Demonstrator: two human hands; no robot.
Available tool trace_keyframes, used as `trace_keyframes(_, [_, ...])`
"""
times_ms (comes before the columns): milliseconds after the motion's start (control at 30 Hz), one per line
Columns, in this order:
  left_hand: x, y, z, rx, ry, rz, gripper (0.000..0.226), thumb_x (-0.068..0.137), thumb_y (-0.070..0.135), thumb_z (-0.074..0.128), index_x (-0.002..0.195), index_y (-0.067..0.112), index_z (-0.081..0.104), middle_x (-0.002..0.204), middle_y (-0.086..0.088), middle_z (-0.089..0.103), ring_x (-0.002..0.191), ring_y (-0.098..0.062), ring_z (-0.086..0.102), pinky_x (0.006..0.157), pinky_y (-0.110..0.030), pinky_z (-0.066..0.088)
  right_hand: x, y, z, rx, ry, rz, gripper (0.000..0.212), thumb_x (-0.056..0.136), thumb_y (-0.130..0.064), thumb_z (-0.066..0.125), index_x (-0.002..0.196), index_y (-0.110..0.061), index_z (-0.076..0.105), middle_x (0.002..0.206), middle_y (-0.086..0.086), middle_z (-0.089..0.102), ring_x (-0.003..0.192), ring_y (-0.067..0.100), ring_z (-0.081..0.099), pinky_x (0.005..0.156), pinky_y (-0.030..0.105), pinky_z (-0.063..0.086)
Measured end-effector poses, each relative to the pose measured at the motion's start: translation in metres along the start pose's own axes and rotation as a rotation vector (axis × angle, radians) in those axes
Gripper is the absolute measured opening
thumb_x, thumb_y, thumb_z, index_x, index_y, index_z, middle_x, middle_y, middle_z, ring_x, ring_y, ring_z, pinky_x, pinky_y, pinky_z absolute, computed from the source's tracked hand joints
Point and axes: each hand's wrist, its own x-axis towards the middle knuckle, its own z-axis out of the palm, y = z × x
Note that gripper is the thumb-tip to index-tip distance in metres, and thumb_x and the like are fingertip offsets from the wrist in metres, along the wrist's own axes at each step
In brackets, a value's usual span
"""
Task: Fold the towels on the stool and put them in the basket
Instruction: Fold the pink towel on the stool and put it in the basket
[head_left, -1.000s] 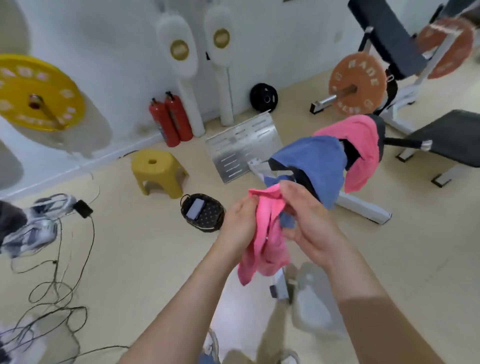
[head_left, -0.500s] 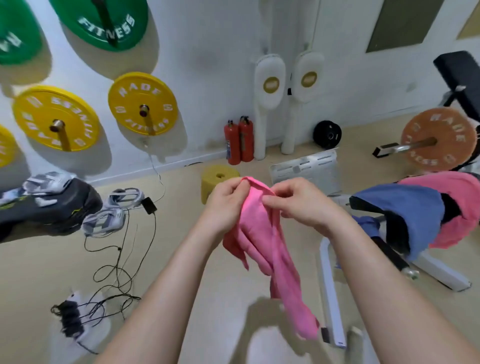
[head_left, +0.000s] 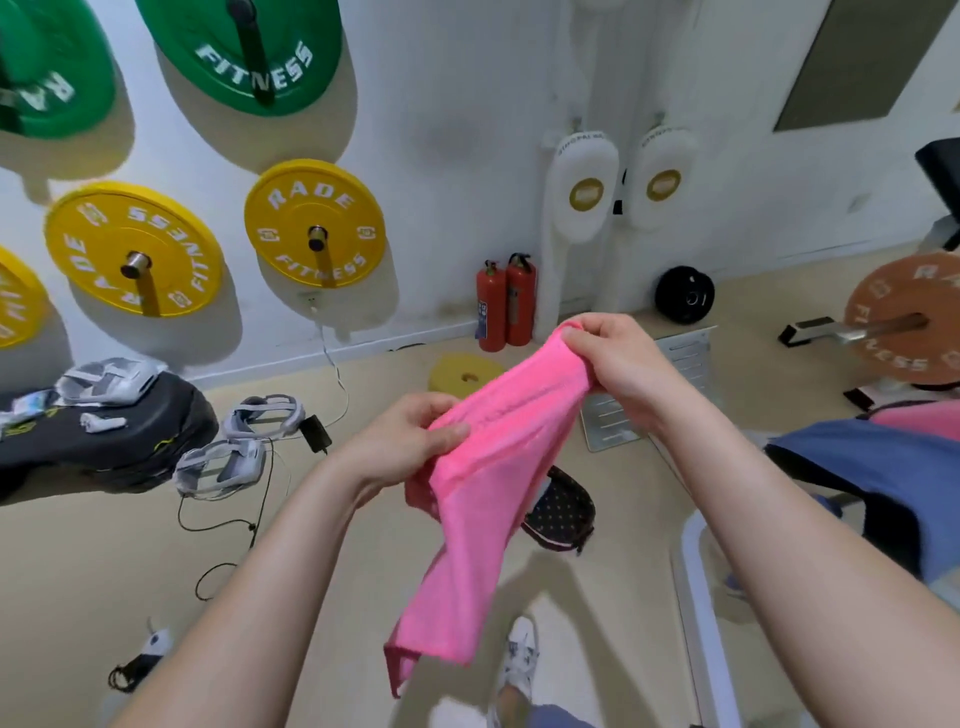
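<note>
nearest, the free end of the pink towel (head_left: 483, 483) hangs down toward the floor, in front of and below the basket (head_left: 563, 512) in this view, creased and partly doubled on itself. its long axis runs on a slant: from that low end up and away to the top corner, which sits above and beyond the basket. it is held in the air and touches neither basket nor floor

the left hand (head_left: 410, 441), left of the basket and above it, pinches one edge of the towel with the thumb on top and the fingers curled under. the right hand (head_left: 618, 364), higher and farther than the basket, grips the upper corner with all its fingers curled round the cloth. the stretch between them is pulled fairly taut

my judgement: this towel is only being opened out and no clean fold shows yet. the dark dotted basket sits on the floor half hidden behind the cloth, so what it holds cannot be told. right of the basket a blue towel (head_left: 883, 467) and another pink towel (head_left: 919, 418) lie draped and unfolded – so at least three remain. beyond the basket stands a yellow stool (head_left: 465, 371)
</note>
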Motion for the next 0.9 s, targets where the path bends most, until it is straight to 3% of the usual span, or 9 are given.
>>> trace_keyframes(67, [0.023, -0.003, -0.02, -0.091, 0.124, -0.065, 0.009, 0.092, 0.017, 0.061, 0.091, 0.009, 0.064, 0.055, -0.002, 0.057, 0.039, -0.018, 0.052, 0.035, -0.023, 0.043, 0.033, 0.011, -0.001, -0.057, 0.032, 0.001, 0.029, 0.091, -0.012, 0.047, 0.074, -0.018, 0.069, 0.067, -0.003, 0.06, 0.064, 0.013, 0.049, 0.06, 0.029, 0.039])
trace_keyframes(200, [0.099, -0.002, -0.068, -0.002, 0.3, -0.059, 0.019, 0.079, 0.03, 0.077, 0.074, 0.016, 0.065, 0.055, -0.001, 0.049, 0.044, -0.013, 0.037, 0.044, -0.017, 0.024, 0.111, 0.027, -0.003, -0.089, 0.111, 0.022, 0.025, 0.091, -0.012, 0.047, 0.079, -0.011, 0.069, 0.068, 0.001, 0.058, 0.063, 0.013, 0.047, 0.055, 0.026, 0.039])
trace_keyframes(333, [0.184, 0.006, -0.119, 0.25, 0.333, -0.002, 0.011, 0.076, 0.02, 0.079, 0.078, 0.012, 0.073, 0.069, -0.002, 0.062, 0.063, -0.015, 0.051, 0.056, -0.027, 0.038, 0.193, 0.029, -0.014, -0.014, 0.1, 0.063, 0.025, 0.089, -0.029, 0.061, 0.068, -0.018, 0.067, 0.06, -0.013, 0.059, 0.06, 0.009, 0.048, 0.05, 0.021, 0.037])
trace_keyframes(433, [0.24, 0.008, -0.153, 0.527, 0.402, 0.002, 0.005, 0.079, 0.018, 0.072, 0.081, 0.021, 0.076, 0.076, 0.003, 0.072, 0.075, -0.015, 0.062, 0.069, -0.031, 0.048, 0.249, 0.024, -0.022, -0.326, -0.168, 0.042, 0.024, 0.072, -0.042, 0.078, 0.088, -0.024, 0.075, 0.086, -0.015, 0.068, 0.081, 0.004, 0.059, 0.072, 0.022, 0.045])
trace_keyframes(500, [0.276, 0.01, -0.176, 0.61, 0.494, 0.008, 0.01, 0.083, 0.018, 0.067, 0.084, 0.021, 0.077, 0.079, 0.001, 0.072, 0.077, -0.017, 0.061, 0.068, -0.03, 0.046, 0.289, 0.025, -0.018, -0.665, -0.254, -0.003, 0.025, 0.076, -0.033, 0.078, 0.096, -0.019, 0.076, 0.082, -0.012, 0.065, 0.079, 0.005, 0.056, 0.07, 0.021, 0.038])
trace_keyframes(667, [0.378, 0.01, -0.236, 0.452, 0.605, 0.033, 0.029, 0.092, 0.029, 0.056, 0.072, 0.009, 0.064, 0.059, -0.002, 0.052, 0.064, -0.021, 0.047, 0.056, -0.032, 0.031, 0.393, 0.022, 0.0, -0.873, 0.023, -0.063, 0.025, 0.091, -0.031, 0.056, 0.075, -0.017, 0.069, 0.07, 0.001, 0.063, 0.072, 0.022, 0.057, 0.06, 0.032, 0.039])
trace_keyframes(767, [0.445, 0.013, -0.279, 0.308, 0.64, 0.114, 0.031, 0.093, 0.028, 0.056, 0.065, 0.013, 0.057, 0.059, -0.001, 0.047, 0.063, -0.021, 0.042, 0.06, -0.034, 0.031, 0.459, 0.015, 0.02, -0.702, 0.132, -0.006, 0.035, 0.094, -0.028, 0.046, 0.065, -0.013, 0.057, 0.056, 0.001, 0.055, 0.061, 0.029, 0.06, 0.06, 0.039, 0.05])
trace_keyframes(834, [0.488, 0.018, -0.315, 0.334, 0.635, 0.176, 0.029, 0.09, 0.029, 0.062, 0.068, 0.01, 0.062, 0.06, -0.003, 0.052, 0.062, -0.018, 0.044, 0.059, -0.035, 0.034, 0.508, 0.014, 0.038, -0.264, 0.16, 0.144, 0.03, 0.096, -0.022, 0.044, 0.079, -0.004, 0.059, 0.059, 0.008, 0.058, 0.058, 0.032, 0.063, 0.063, 0.044, 0.056])
trace_keyframes(900, [0.526, 0.024, -0.353, 0.386, 0.58, 0.247, 0.028, 0.087, 0.03, 0.065, 0.064, 0.015, 0.063, 0.054, 0.005, 0.054, 0.054, -0.007, 0.045, 0.057, -0.031, 0.036, 0.556, 0.013, 0.056, 0.24, 0.132, 0.333, 0.021, 0.1, -0.02, 0.043, 0.089, -0.011, 0.058, 0.07, 0.009, 0.065, 0.06, 0.022, 0.064, 0.066, 0.036, 0.057])
